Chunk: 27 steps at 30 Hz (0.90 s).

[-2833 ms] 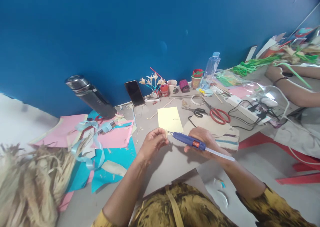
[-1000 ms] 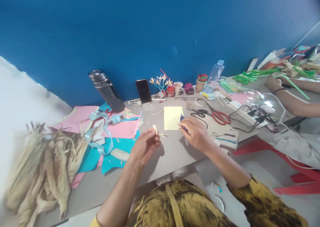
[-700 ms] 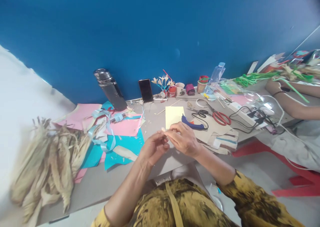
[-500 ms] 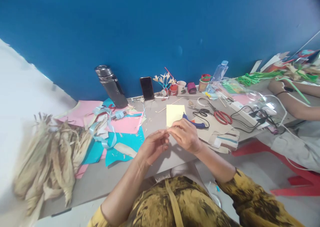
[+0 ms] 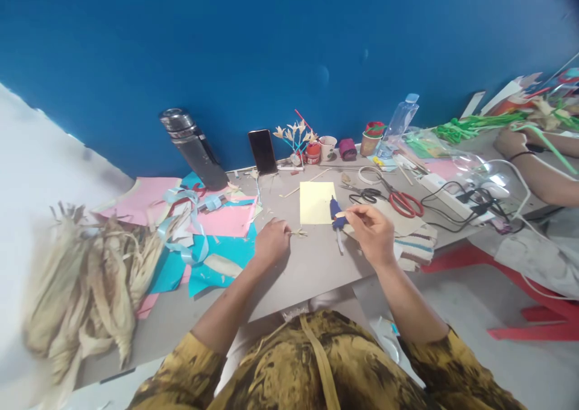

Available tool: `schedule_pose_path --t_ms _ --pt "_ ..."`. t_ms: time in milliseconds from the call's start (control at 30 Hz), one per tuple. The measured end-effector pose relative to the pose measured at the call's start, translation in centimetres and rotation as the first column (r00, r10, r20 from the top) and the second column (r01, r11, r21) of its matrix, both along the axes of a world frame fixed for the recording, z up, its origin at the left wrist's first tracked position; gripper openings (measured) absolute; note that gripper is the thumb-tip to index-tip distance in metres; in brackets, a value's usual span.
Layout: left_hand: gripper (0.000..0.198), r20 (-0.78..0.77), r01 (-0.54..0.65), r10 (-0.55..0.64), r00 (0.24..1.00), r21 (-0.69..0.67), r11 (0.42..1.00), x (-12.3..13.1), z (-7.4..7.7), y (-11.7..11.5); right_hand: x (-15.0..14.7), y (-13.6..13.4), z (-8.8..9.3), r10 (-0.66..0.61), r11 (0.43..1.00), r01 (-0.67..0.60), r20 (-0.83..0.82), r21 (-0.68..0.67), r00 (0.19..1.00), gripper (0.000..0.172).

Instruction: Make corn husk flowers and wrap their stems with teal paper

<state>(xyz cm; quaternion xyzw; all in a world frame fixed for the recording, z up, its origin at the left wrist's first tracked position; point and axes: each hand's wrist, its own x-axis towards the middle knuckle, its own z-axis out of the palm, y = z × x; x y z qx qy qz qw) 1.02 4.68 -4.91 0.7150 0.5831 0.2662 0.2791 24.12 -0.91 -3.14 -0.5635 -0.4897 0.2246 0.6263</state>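
My left hand [image 5: 272,241] rests low over the table with its fingers closed. A small straw-coloured husk flower [image 5: 299,233] pokes out to the right of its fingertips. My right hand [image 5: 374,232] pinches a small pale strip [image 5: 340,215], which looks like corn husk. This strip overlaps the blue glue gun [image 5: 335,207] from my view; whether they touch I cannot tell. A glue stick [image 5: 340,242] juts from the gun toward me, and my right hand partly hides the gun. Behind both hands lies a yellow paper square [image 5: 315,202].
Dried corn husks [image 5: 90,289], blue and pink paper [image 5: 226,220] and a dark flask [image 5: 194,151] are on the left. Black scissors [image 5: 364,194], red-handled scissors [image 5: 404,204] and a power strip [image 5: 452,199] lie right. Husk flowers [image 5: 294,135] stand behind. Another person's arm [image 5: 538,169] is far right.
My hands, together before, have parted. The left moved left with the husk flower now showing; the right moved right to the glue gun with a pale strip in its fingers.
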Motion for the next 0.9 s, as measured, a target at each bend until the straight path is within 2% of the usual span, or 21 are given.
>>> schedule_pose_path --t_ms 100,200,267,333,400,500,633,667,733,900 --pt "0.017 0.058 0.05 -0.053 0.997 0.044 0.998 0.0 0.0 0.1 0.1 0.0 -0.3 0.05 0.998 -0.053 -0.085 -0.036 0.995 0.022" --pt "0.011 0.321 0.124 -0.115 0.94 -0.007 0.992 -0.3 0.4 0.1 0.0 0.3 0.1 0.119 0.989 -0.137 -0.231 -0.063 0.966 0.023" --pt "0.01 0.55 0.195 -0.104 0.829 -0.11 0.975 -0.5 0.9 -0.2 -0.2 0.5 0.7 0.177 0.976 -0.21 -0.346 -0.059 0.921 0.025" --pt "0.018 0.744 0.275 -0.043 0.666 -0.191 0.942 -0.7 1.5 -0.5 -0.7 0.8 1.5 0.235 0.961 -0.276 -0.428 -0.035 0.872 0.026" --pt "0.029 0.864 0.342 0.03 0.502 -0.23 0.911 -0.7 2.1 -1.0 -1.4 1.0 2.4 0.273 0.951 -0.31 -0.44 -0.013 0.855 0.027" --pt "0.033 0.934 0.408 0.12 0.337 -0.26 0.875 -0.8 3.1 -1.5 -3.0 1.2 3.8 0.279 0.955 -0.295 -0.358 0.011 0.891 0.024" --pt "0.031 0.963 0.474 0.184 0.196 -0.257 0.842 -1.0 4.6 -2.1 -5.1 1.1 5.7 0.29 0.957 -0.281 -0.201 0.073 0.936 0.018" --pt "0.031 0.965 0.474 0.187 0.185 -0.254 0.843 -1.1 4.9 -2.2 -5.5 1.1 6.2 0.296 0.955 -0.285 -0.172 0.087 0.939 0.017" --pt "0.032 0.964 0.44 0.162 0.209 -0.24 0.865 -1.4 5.4 -2.4 -6.1 1.0 6.9 0.3 0.952 -0.287 -0.139 0.106 0.944 0.017" --pt "0.03 0.917 0.233 0.019 0.399 -0.122 0.965 -2.2 5.8 -3.2 -6.5 0.7 7.6 0.293 0.953 -0.274 -0.155 0.132 0.943 0.018"
